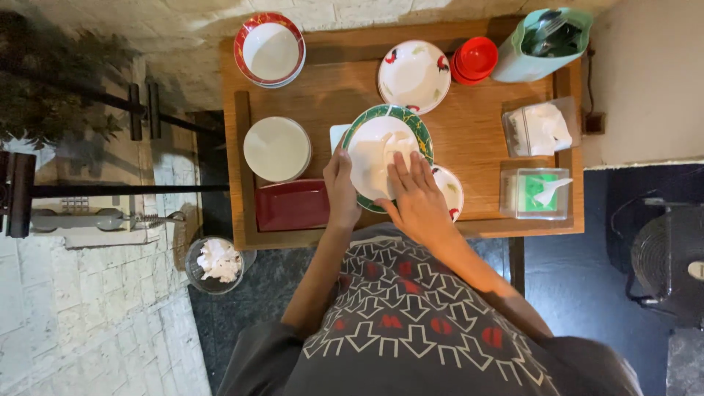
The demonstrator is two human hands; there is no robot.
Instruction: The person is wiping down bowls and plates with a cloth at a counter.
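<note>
My left hand [340, 188] grips the left rim of a green-rimmed white plate [420, 136], held over a wooden table [477, 139]. My right hand [415, 196] lies flat on a white paper napkin [372, 163] pressed against the plate's face, fingers spread. Under the plate's right side peeks a white plate with red markings [452, 192]. A dark red box [292, 205] sits just left of my left hand.
A stack of plain white plates [276, 149], a red-rimmed bowl [270, 50], a patterned white plate [414, 75], red cups [475, 59], a green cutlery holder [541, 44], two clear boxes [535, 192] are on the table. A bin with crumpled paper [213, 264] stands on the floor.
</note>
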